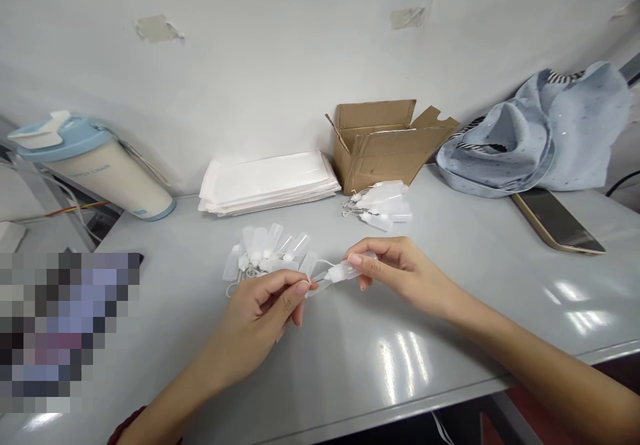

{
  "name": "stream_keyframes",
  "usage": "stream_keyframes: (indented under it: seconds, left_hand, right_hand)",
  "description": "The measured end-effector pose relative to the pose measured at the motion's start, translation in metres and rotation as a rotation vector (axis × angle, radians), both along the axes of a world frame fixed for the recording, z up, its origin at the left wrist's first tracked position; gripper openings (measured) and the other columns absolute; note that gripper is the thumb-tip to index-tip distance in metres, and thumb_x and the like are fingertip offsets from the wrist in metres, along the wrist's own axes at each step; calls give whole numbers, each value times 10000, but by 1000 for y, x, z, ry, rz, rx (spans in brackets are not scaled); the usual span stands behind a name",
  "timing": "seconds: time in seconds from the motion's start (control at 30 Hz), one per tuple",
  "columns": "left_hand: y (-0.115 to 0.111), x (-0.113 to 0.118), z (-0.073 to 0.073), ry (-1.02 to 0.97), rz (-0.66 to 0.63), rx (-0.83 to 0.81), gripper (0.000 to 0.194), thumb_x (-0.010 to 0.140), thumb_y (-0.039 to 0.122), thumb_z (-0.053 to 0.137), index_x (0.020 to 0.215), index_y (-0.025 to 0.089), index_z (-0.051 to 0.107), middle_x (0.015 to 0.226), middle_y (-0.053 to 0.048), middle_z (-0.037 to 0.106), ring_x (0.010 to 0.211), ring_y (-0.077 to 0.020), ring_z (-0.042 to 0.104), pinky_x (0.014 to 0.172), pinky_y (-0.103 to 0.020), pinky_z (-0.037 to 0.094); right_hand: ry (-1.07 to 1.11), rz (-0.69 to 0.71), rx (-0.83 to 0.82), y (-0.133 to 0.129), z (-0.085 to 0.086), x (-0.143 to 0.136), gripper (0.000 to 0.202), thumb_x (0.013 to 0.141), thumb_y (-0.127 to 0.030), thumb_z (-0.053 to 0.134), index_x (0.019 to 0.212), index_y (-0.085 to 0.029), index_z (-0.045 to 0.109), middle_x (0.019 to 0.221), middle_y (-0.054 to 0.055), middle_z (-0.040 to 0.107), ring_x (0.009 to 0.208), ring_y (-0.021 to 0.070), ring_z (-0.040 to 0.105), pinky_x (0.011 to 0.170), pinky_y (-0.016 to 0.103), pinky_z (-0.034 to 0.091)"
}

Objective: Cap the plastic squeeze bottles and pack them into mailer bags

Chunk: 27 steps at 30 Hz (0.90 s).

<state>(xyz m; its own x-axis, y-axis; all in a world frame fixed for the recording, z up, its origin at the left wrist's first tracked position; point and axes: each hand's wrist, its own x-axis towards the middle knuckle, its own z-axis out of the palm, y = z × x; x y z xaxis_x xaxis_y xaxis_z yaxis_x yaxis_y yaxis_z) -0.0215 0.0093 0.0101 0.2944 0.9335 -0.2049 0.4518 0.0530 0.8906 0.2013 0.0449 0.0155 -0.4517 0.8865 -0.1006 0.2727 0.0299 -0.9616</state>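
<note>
My right hand (387, 268) pinches a small translucent needle-tip squeeze bottle (343, 271) by its body, tip pointing left. The thin metal needle reaches toward my left hand (273, 305), whose thumb and forefinger are closed at its end on a small clear cap (320, 289). Whether the cap touches the needle is hidden by the fingertips. A loose white strap curves up from the bottle's neck. Behind my left hand lies a pile of similar bottles (260, 241), and a second group of bottles (383, 198) rests farther back by the carton.
An open cardboard box (385, 158) stands against the wall beside stacked white sheets or bags (270, 175). At left are a tumbler (110, 171) and a pixelated area. To the right lie a blue cloth bag (545, 131) and a phone (560, 218) on the grey table (450, 365).
</note>
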Motion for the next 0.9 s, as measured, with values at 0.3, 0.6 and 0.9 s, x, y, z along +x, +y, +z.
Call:
stream_keyframes:
  seconds: [0.3, 0.6, 0.9]
  left_hand:
    - [-1, 2, -1, -148, 24, -88, 272, 913, 404, 473, 853, 207, 649, 544, 73, 490, 416, -45, 390, 450, -176, 346]
    - [-1, 1, -2, -155, 17, -86, 266, 912, 395, 480, 823, 211, 650, 537, 76, 487, 419, -46, 390, 467, -178, 364]
    - [-2, 2, 0, -157, 18, -109, 288, 912, 401, 463, 836, 196, 651, 531, 72, 466, 423, -56, 383, 471, -195, 362]
  right_hand:
    - [10, -2, 9, -3, 1, 0, 255, 894, -369, 518, 806, -174, 657, 632, -23, 574, 633, 105, 502, 621, 249, 350]
    - [15, 0, -7, -3, 1, -1, 264, 891, -390, 519, 818, -179, 660, 622, -19, 572, 621, 108, 491, 593, 250, 337]
    - [-19, 11, 11, -5, 1, -1, 274, 890, -409, 512, 837, -186, 662, 650, -11, 582, 620, 113, 499, 597, 253, 366]
